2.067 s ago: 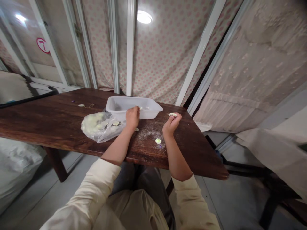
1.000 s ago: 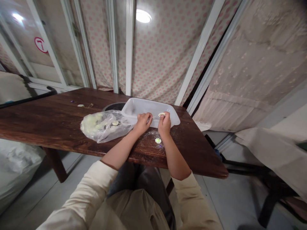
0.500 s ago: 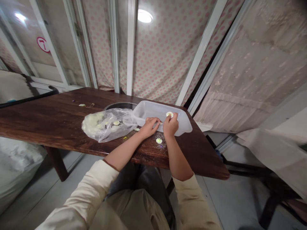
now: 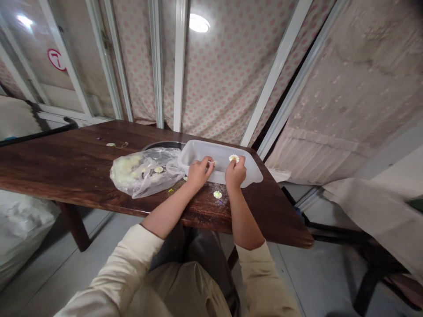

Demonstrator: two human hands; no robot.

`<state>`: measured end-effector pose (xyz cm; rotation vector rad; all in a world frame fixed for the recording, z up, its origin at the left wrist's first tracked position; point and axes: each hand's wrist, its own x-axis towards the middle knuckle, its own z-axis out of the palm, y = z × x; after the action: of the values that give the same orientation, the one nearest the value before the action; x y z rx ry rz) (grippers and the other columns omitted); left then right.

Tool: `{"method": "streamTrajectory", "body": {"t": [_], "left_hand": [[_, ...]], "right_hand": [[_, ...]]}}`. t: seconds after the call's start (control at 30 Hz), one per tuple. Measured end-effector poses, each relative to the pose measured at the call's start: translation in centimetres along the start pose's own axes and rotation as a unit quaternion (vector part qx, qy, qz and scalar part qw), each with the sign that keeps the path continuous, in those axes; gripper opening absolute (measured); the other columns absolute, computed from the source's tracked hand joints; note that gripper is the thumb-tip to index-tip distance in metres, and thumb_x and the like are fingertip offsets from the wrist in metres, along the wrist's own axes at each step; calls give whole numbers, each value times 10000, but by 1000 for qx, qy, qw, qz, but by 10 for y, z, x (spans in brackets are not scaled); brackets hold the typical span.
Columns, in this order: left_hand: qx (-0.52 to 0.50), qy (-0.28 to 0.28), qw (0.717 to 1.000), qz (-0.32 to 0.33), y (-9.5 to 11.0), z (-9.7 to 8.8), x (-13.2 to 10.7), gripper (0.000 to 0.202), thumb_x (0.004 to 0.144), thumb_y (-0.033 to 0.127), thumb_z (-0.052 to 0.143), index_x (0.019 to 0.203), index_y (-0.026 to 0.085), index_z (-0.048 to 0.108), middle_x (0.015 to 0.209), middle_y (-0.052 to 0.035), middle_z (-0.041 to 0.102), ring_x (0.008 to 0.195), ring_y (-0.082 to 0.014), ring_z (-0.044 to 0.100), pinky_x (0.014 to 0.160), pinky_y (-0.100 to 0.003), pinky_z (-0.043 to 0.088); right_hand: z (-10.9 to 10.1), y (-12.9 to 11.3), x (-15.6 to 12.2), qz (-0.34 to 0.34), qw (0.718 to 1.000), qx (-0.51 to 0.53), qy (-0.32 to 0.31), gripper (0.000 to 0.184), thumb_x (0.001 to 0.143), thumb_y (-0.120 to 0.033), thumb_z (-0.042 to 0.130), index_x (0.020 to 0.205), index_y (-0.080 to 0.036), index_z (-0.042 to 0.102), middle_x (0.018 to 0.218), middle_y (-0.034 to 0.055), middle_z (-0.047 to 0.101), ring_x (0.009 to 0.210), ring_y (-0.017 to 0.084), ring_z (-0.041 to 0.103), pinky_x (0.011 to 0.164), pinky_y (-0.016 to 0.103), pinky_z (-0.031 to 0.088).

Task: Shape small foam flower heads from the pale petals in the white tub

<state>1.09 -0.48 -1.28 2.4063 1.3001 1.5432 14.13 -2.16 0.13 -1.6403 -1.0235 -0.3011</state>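
Observation:
My right hand (image 4: 235, 172) is closed on a pale cream artificial flower (image 4: 234, 158), held over the front side of a translucent white plastic bin (image 4: 253, 165). My left hand (image 4: 199, 172) pinches a small, thin whitish piece (image 4: 212, 163) at its fingertips, above the bin's left part; what it is stays too small to tell. Between my forearms another pale flower head (image 4: 217, 194) lies on the table amid fine specks. Left of my left hand rests a clear plastic bag (image 4: 142, 176) with pale yellow flowers inside, its edge touching the bin.
The dark wooden table (image 4: 76, 152) carries a round metal tray (image 4: 161, 144) behind the bag. Toward the back left lies a small pale flower with a thin string (image 4: 118, 145). A large whitish sack (image 4: 23, 224) stands at the floor on the left. Curtained windows rise behind.
My left hand has moved left and slightly up, away from my right hand, with the small whitish piece in its fingertips. My right hand stays almost in place with the flower.

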Motion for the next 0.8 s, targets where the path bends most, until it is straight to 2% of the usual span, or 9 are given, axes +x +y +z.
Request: {"method": "streamTrajectory", "body": {"t": [0.1, 0.17, 0.27, 0.33, 0.43, 0.57, 0.8], "left_hand": [[66, 15, 997, -21, -10, -5, 5, 211, 846, 279, 411, 946, 179, 567, 769, -61, 664, 710, -191, 608, 721, -323, 418], [90, 12, 996, -20, -13, -7, 8, 218, 829, 251, 429, 963, 168, 579, 856, -87, 668, 807, -219, 609, 764, -349, 412], [77, 16, 997, -3, -14, -8, 9, 300, 814, 265, 457, 1077, 156, 550, 1095, -105, 617, 1012, -242, 555, 854, -373, 390], [54, 17, 998, 12, -13, -8, 8, 363, 814, 299, 468, 1144, 154, 515, 1172, -102, 578, 1076, -237, 519, 892, -374, 378], [19, 7, 999, 46, -14, -7, 8, 382, 828, 330, 462, 1167, 159, 503, 1140, -90, 596, 1038, -209, 537, 896, -352, 384], [-18, -27, 996, 80, -16, -5, 8, 342, 845, 328, 447, 1137, 170, 529, 1034, -71, 644, 893, -171, 593, 832, -321, 421], [-31, -37, 996, 70, -16, -8, 11, 234, 852, 310, 437, 962, 177, 596, 890, -57, 664, 792, -160, 596, 764, -293, 433]], "right_hand": [[2, 1, 0, -5, 1000, -3, -12, 290, 828, -297, 370, 1003, -165, 559, 600, 28, 542, 545, 161, 472, 522, 234, 277], [3, 2, 0, -33, 999, 8, -26, 298, 837, -307, 369, 1000, -166, 574, 598, 20, 536, 560, 154, 476, 538, 234, 298], [6, 5, -1, -127, 990, 44, -49, 276, 845, -302, 395, 966, -186, 616, 708, 30, 568, 644, 142, 501, 610, 245, 351], [8, 8, 0, -195, 977, 66, -56, 239, 836, -288, 442, 920, -197, 647, 772, 36, 559, 720, 141, 507, 686, 262, 375], [12, 11, 1, -257, 962, 69, -66, 174, 811, -279, 514, 842, -204, 667, 751, 31, 523, 761, 151, 489, 744, 293, 377], [13, 12, 2, -293, 949, 70, -97, 154, 799, -291, 547, 720, -189, 630, 714, 23, 531, 752, 156, 472, 729, 294, 370], [13, 11, 2, -298, 947, 55, -107, 239, 775, -353, 579, 611, -180, 557, 667, 11, 551, 709, 150, 474, 692, 274, 347]]}}
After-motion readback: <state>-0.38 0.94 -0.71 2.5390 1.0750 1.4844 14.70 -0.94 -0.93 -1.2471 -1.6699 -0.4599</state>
